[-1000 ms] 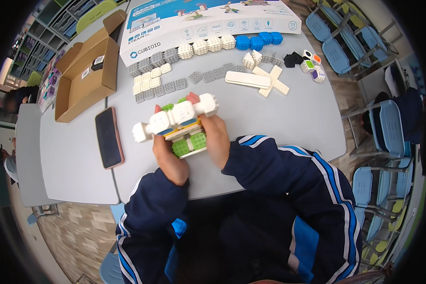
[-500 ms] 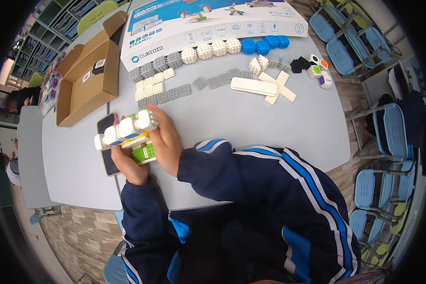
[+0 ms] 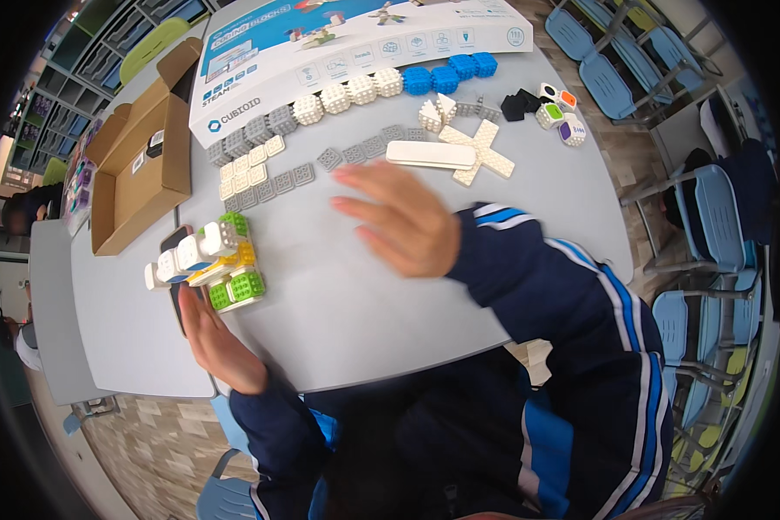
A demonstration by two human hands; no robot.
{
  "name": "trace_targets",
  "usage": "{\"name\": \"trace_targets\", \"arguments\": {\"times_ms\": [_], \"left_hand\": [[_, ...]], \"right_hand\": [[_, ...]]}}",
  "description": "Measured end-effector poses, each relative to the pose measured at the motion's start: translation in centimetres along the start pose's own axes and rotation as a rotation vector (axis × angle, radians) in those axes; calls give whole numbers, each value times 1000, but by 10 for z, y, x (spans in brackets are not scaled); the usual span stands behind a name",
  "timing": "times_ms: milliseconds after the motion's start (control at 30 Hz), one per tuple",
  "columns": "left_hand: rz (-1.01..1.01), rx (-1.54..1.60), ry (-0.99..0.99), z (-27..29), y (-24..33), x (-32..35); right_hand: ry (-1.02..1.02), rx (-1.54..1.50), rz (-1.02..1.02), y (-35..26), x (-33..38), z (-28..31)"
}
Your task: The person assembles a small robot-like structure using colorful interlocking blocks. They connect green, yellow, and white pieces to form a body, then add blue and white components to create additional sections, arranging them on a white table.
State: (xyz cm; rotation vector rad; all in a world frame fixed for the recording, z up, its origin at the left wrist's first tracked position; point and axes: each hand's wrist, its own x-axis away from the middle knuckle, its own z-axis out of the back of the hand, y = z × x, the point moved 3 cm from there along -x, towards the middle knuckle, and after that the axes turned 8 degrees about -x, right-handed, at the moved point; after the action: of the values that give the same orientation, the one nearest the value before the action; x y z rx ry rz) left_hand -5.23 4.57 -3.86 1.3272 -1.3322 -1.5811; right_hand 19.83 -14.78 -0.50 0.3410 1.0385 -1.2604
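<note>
A block model (image 3: 225, 267) of white cubes, yellow pieces and green studded blocks stands on the left part of the table, partly over a dark phone (image 3: 176, 236). My left hand (image 3: 221, 344) is beside the model's near side with fingers stretched out, gripping nothing; whether the fingertips touch it I cannot tell. Away to the right, over the tabletop, my right hand (image 3: 405, 218) is open and empty, fingers apart. Just beyond its fingertips lie a long white plate (image 3: 431, 154), a white cross-shaped piece (image 3: 485, 154) and small grey flat connectors (image 3: 354, 154).
Grey, white and blue studded blocks (image 3: 347, 97) line the printed box (image 3: 364, 52). White flat connectors (image 3: 253, 166) lie nearby. An open cardboard box (image 3: 139, 204) stands at left. Black pieces (image 3: 520, 104) and coloured-face cubes (image 3: 572, 130) sit far right. Blue chairs (image 3: 602, 78) stand beyond.
Both hands have let go of the block model, which now stands by itself. My right hand has moved away to the right; my left hand has drawn back slightly toward me.
</note>
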Motion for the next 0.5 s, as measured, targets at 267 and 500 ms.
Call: {"name": "trace_targets", "arguments": {"times_ms": [267,500], "left_hand": [[-726,-745,-618,-50,45,66],[-1019,-530,-1152,-127,41,59]], "right_hand": [[-183,417,-359,48,55,87],[-170,297,-379,53,59,93]]}}
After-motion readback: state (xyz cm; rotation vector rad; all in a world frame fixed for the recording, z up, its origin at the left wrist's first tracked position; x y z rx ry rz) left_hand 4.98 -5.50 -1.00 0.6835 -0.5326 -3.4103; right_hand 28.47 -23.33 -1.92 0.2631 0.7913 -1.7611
